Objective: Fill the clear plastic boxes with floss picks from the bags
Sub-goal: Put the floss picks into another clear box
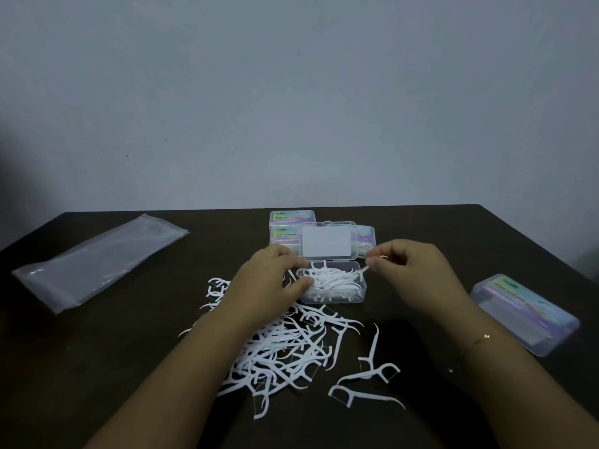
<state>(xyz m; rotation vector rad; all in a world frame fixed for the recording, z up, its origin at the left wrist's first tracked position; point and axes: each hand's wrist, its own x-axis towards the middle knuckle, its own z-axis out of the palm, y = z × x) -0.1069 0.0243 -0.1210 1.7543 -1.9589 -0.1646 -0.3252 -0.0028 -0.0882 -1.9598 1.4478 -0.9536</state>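
An open clear plastic box (pixel 358 298) sits mid-table, its lid (pixel 325 242) standing up behind it and white floss picks (pixel 334 281) lying inside. My left hand (pixel 267 285) rests at the box's left edge, its fingers curled against the picks there. My right hand (pixel 410 270) hovers over the box's right end and pinches a floss pick (pixel 364 269) between thumb and fingers. A loose heap of floss picks (pixel 285 351) lies on the table in front of the box, partly under my left forearm.
A flat clear plastic bag (pixel 97 260) lies at the left. Closed labelled boxes (pixel 291 220) are stacked behind the open one. Another closed box (pixel 525 314) lies at the right, near my right wrist. The dark table (pixel 97 367) ends at a grey wall.
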